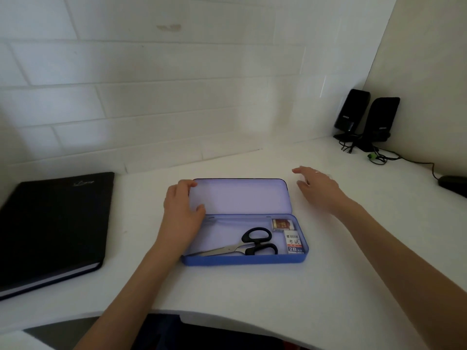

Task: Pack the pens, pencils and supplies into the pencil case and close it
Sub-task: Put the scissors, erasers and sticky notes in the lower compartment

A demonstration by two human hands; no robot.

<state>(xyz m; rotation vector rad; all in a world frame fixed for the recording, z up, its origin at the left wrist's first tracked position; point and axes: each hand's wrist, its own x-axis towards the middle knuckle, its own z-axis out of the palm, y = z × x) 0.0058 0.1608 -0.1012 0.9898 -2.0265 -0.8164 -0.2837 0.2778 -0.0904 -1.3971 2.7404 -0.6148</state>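
A blue metal pencil case [242, 260] lies open in the middle of the white desk, its lid [240, 197] tilted back. Inside lie black-handled scissors [242, 246], a white 2B eraser [294, 242] and a small red-and-white eraser [282, 224] at the right end. My left hand [180, 210] grips the lid's left edge, fingers behind it and thumb on its inner face. My right hand [317, 188] hovers just right of the lid with relaxed fingers, holding nothing.
A black folder [53, 228] lies at the left of the desk. Two black speakers [366, 120] with cables stand in the back right corner. A dark mouse [453, 184] sits at the right edge. A tiled wall runs behind.
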